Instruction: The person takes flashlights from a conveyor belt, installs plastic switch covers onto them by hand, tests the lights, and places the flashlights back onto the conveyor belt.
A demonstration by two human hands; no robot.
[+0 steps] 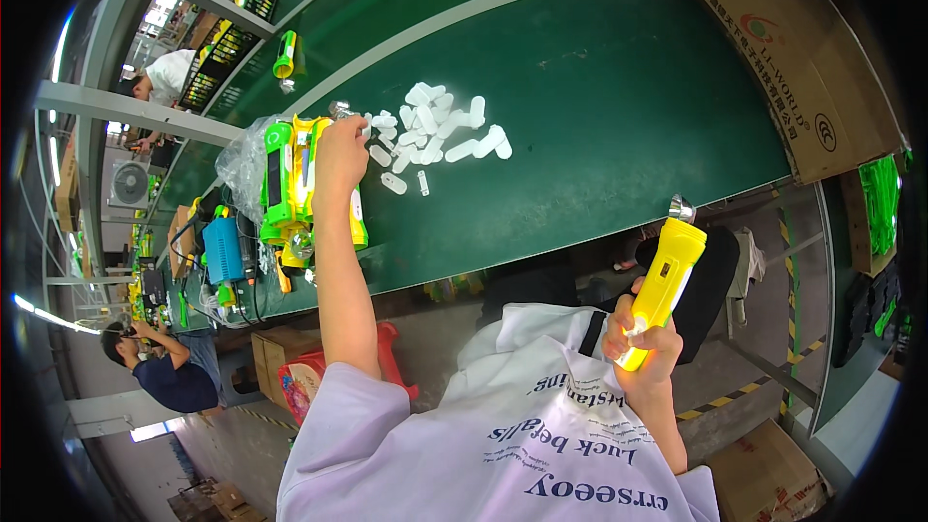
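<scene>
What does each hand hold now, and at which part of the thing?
The right hand grips a yellow flashlight at its rear end. The left hand reaches the white plastic pieces; any hold cannot be told.

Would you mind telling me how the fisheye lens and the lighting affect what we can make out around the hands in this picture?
In the head view, the green table edge and frame rails bow toward the dark round rim; light is even and bright, with little shadow; the yellow flashlight in the right hand is sharp, its reflector end glinting; the left hand beside the white plastic pieces is clear, though the pieces look slightly overexposed.
</scene>
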